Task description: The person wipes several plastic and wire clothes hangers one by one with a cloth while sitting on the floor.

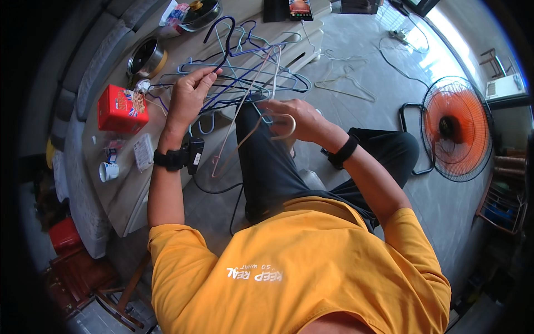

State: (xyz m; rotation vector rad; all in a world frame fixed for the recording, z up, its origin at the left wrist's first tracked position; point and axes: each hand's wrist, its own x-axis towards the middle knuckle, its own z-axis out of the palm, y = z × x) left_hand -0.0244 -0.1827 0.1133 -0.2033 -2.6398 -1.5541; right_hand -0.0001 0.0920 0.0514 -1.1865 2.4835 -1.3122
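Note:
My left hand pinches the neck of a dark blue clothes hanger, its hook pointing up and away from me. Over my knee, my right hand is at a pale pink hanger whose hook curls towards me; its fingers are partly hidden, but they look closed around the hanger. Between and beyond both hands lies a tangle of blue, light blue and dark hangers, crossing over the edge of the low table. Which hangers are hooked together cannot be made out.
On the table stand a red tin, a metal pot, a white cup and a plastic box. A phone with a cable lies at the far end. Pale hangers and an orange fan are on the floor to the right.

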